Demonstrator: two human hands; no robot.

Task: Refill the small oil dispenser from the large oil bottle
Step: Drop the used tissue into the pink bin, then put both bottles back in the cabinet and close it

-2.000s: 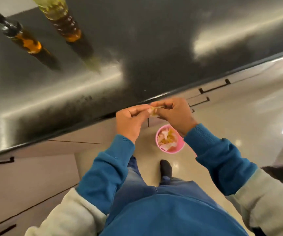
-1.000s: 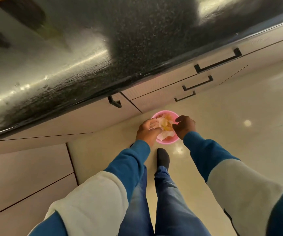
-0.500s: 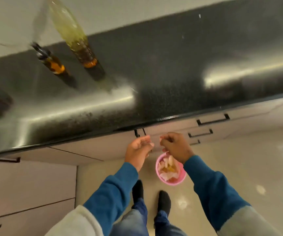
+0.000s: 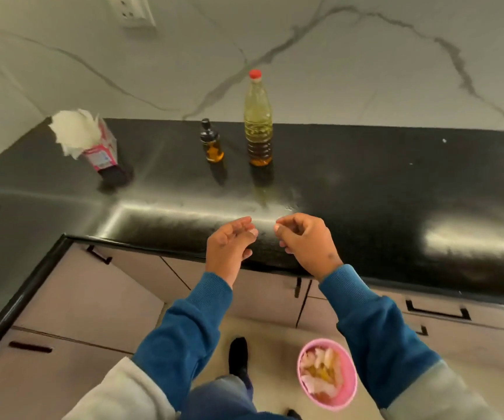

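Our left hand (image 4: 229,247) and right hand (image 4: 303,241) hover empty, fingers loosely curled. The large oil bottle (image 4: 257,122) stands upright at twelve o'clock, nearer our right hand; the small oil dispenser (image 4: 211,142) stands just at its nine.

- small oil dispenser (image 4: 211,142): dark-capped, amber oil inside, upright on the black counter.
- large oil bottle (image 4: 257,121): red-capped, partly full, upright just right of it.

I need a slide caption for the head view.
Empty hands above counter; capped oil bottle beside small dispenser.
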